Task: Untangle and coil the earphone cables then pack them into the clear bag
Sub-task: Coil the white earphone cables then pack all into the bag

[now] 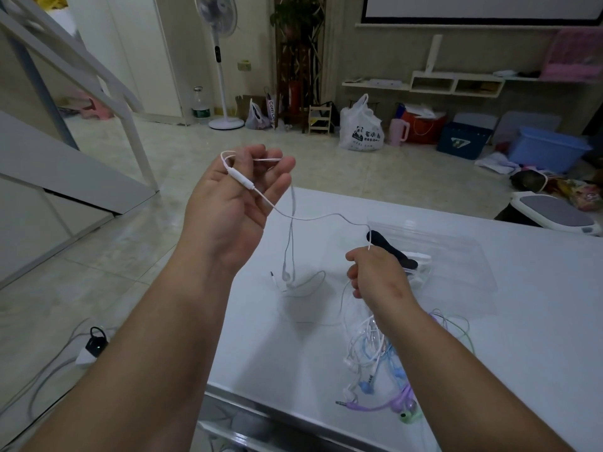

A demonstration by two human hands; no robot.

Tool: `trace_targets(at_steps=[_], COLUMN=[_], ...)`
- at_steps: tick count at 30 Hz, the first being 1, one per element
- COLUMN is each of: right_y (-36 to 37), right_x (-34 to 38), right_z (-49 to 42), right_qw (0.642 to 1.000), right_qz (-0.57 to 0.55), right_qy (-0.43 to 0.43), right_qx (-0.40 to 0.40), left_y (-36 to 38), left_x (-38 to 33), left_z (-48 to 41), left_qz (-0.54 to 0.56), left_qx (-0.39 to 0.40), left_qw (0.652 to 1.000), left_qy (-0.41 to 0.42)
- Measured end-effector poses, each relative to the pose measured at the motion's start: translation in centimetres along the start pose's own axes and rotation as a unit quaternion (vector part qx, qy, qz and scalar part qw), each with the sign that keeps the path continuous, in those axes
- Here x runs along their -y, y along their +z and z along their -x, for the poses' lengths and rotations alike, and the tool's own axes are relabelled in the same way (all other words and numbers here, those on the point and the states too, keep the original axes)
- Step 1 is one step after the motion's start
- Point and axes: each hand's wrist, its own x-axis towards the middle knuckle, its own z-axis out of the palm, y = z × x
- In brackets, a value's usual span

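While the white earphone cable [313,218] is being held looped over the half-curled fingers of the left hand [235,197] and pinched lower down by the right hand [375,272], its earbuds [287,276] are being left dangling at the table [522,353]. Risk judged: loops being shed, or slack being snagged in the tangled pile [375,353] near the clear bag [456,256].

Forearm [456,370] hides part of the earphone tangle [367,352].
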Motion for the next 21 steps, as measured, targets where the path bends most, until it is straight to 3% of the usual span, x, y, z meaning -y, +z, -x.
trace_targets(at_steps=[5,12,17,21], right_y=[0.0,0.0,-0.3,-0.5], right_x=[-0.3,0.3,1.3,2.1], right_z=[0.4,0.3,0.7,1.4], right_qw=[0.999,0.982,0.958,0.939], right_qz=[0.031,-0.122,-0.256,-0.331], right_qy=[-0.039,-0.133,-0.126,-0.078], right_qx=[0.008,-0.058,0.011,0.054], left_y=[-0.2,-2.0,-2.4,-2.7], left_x=[-0.1,-0.3,0.4,1.0], left_z=[0.0,-0.6,-0.5,0.1], left_qz=[-0.014,-0.209,-0.393,-0.527], left_qx=[0.009,0.017,0.058,0.146], left_qw=[1.0,0.977,0.913,0.821], left_qy=[-0.013,-0.021,-0.091,-0.165])
